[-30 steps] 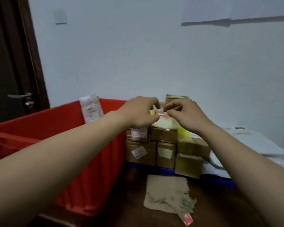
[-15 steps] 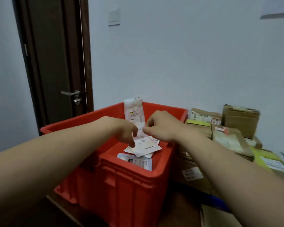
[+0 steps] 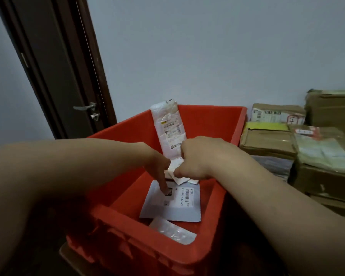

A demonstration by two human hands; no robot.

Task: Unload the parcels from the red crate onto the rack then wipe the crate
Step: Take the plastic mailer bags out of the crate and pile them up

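Parcels (image 3: 168, 128) lie in the red crate (image 3: 127, 246), centre frame: light, floppy mailers, likely slippery, best pinched by an edge. Fingers of the right hand (image 3: 199, 158) pinch a small white packet (image 3: 180, 179); the left hand (image 3: 157, 166) touches the flat mailer (image 3: 175, 206) with its forefinger, other fingers hidden.

A single head-worn camera looks forward and steeply down into the red crate (image 3: 207, 124). It sits close: both forearms reach in from the lower corners, and the left hand (image 3: 157, 166) and right hand (image 3: 197, 156) meet at a small white parcel (image 3: 180, 179) mid-frame. Beyond the crate's far edge it faces a pale wall (image 3: 207, 46), with a dark door (image 3: 54, 66) at left and stacked boxes (image 3: 267, 140) off the right edge.
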